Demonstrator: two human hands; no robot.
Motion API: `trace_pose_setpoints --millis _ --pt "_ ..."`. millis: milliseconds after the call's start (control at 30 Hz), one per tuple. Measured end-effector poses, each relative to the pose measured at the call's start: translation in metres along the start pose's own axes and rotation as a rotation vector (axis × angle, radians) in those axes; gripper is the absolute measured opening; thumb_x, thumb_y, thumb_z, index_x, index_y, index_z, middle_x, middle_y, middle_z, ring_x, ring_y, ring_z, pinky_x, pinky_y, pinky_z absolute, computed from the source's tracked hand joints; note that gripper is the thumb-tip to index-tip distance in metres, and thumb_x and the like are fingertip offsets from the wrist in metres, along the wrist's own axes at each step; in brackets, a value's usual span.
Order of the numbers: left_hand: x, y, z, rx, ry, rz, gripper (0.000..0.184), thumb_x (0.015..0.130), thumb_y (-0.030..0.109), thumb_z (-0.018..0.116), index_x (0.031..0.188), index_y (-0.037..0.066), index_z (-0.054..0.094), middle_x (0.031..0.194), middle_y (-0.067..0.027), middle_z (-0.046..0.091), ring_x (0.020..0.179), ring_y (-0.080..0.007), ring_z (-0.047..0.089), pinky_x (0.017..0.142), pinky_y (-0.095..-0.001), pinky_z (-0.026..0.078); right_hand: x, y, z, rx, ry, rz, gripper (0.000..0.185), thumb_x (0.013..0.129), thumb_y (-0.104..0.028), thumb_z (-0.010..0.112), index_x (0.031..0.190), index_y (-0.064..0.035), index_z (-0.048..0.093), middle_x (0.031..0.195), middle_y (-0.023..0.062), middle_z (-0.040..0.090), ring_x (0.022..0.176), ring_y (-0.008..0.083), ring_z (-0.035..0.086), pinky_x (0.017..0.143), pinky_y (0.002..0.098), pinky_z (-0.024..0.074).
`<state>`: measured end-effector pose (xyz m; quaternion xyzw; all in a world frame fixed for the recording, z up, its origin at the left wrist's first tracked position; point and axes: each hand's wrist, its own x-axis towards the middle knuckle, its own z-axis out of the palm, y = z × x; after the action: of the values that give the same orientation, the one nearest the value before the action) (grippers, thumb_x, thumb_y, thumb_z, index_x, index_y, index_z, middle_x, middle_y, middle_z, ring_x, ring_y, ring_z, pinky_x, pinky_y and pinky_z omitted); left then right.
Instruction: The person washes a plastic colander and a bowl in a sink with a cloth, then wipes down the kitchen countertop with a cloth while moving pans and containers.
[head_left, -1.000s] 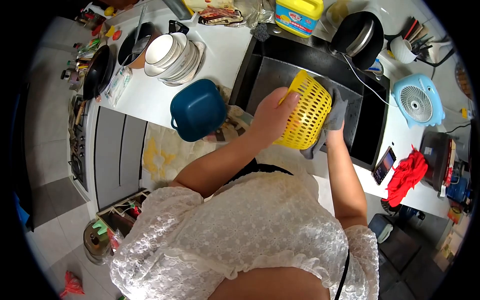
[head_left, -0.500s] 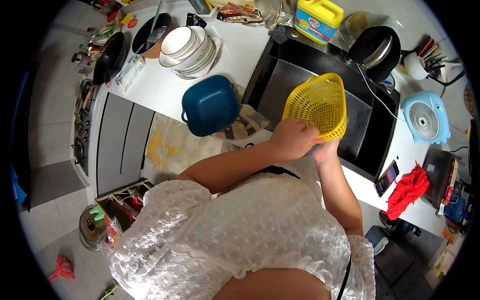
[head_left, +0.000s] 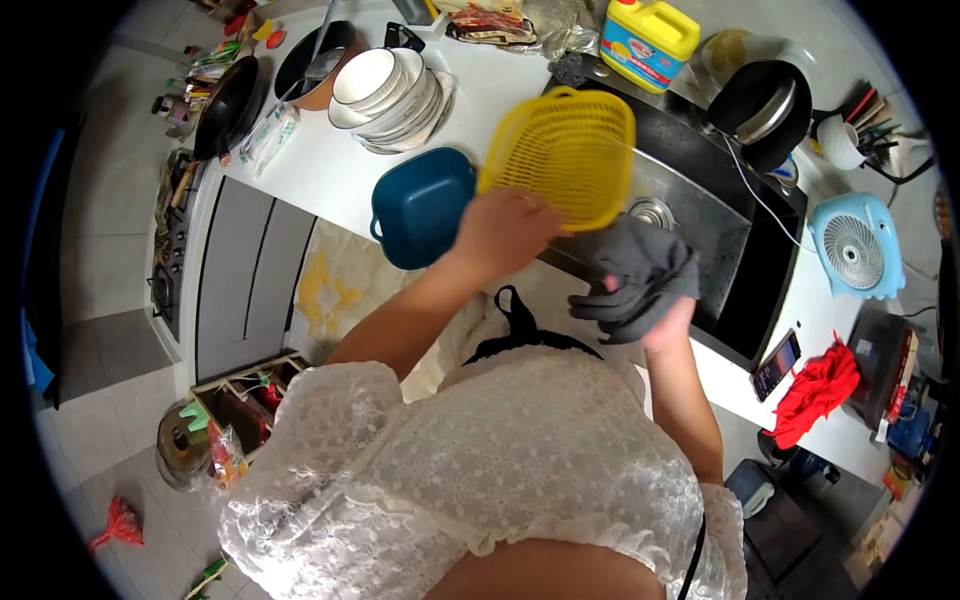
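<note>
1. Clearly, the left hand (head_left: 505, 235) gripped the yellow basket (head_left: 565, 155) by its near rim, over the left side of the sink (head_left: 705, 200), beside the blue tub (head_left: 425, 205).
2. The right hand (head_left: 672, 325) clutched a grey cloth (head_left: 645, 275) near the front edge.

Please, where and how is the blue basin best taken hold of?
Probably by the small handle on the left side of the blue basin, coming from the left: it juts out from the rim, uncovered, so fingers could likely hook it. The right side seems worse, because the left hand and the yellow basket crowd it.
</note>
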<state>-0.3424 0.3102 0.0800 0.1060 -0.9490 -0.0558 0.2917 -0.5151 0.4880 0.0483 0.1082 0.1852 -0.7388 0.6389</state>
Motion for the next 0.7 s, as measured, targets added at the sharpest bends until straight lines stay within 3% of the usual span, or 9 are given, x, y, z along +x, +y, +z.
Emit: trace_pose_setpoints --millis 133,200,400,500,700 --pt "-0.041 -0.049 -0.059 0.124 0.171 -0.069 0.015 0.064 0.017 0.071 0.074 0.009 0.063 0.072 -0.0046 0.060 0.065 -0.0240 0.058 0.057 -0.0348 0.047 -0.009 -0.020 -0.021 0.052 -0.059 -0.169 0.066 0.091 -0.058 0.031 0.135 -0.0096 0.039 0.134 0.0118 0.046 0.116 0.0341 0.049 0.091 0.0540 0.0453" --pt "-0.075 -0.070 -0.080 0.263 0.167 -0.220 0.013 0.067 0.015 0.071 0.075 0.007 0.063 0.075 -0.0068 0.062 0.066 -0.0258 0.059 0.060 -0.0354 0.048 -0.011 -0.021 -0.030 0.016 -0.096 -0.180 0.063 0.092 -0.055 0.031 0.135 -0.0095 0.040 0.134 0.0115 0.046 0.118 0.0347 0.048 0.093 0.0534 0.0439" --pt "-0.155 -0.119 -0.091 0.579 0.230 -0.534 0.017 0.075 0.021 0.070 0.077 0.007 0.062 0.071 -0.0086 0.061 0.069 -0.0280 0.059 0.063 -0.0375 0.047 -0.009 -0.017 -0.044 0.043 -0.054 -0.167 0.060 0.092 -0.051 0.033 0.133 -0.0071 0.041 0.133 0.0113 0.047 0.119 0.0339 0.047 0.095 0.0535 0.0419" --pt "-0.176 -0.143 -0.081 0.642 -0.059 -0.716 0.017 0.080 0.027 0.065 0.078 0.010 0.062 0.073 -0.0090 0.062 0.071 -0.0285 0.060 0.065 -0.0402 0.046 -0.005 -0.018 -0.046 0.047 -0.051 -0.185 0.059 0.092 -0.050 0.033 0.133 -0.0078 0.042 0.133 0.0113 0.048 0.118 0.0333 0.048 0.095 0.0530 0.0415" --pt "-0.200 -0.178 -0.055 0.610 -0.257 -0.816 0.021 0.080 0.032 0.064 0.082 0.011 0.064 0.076 -0.0106 0.064 0.075 -0.0299 0.061 0.068 -0.0422 0.047 -0.006 -0.037 -0.049 0.022 -0.060 -0.294 0.053 0.094 -0.042 0.034 0.134 -0.0074 0.041 0.136 0.0122 0.044 0.121 0.0328 0.044 0.098 0.0529 0.0402"
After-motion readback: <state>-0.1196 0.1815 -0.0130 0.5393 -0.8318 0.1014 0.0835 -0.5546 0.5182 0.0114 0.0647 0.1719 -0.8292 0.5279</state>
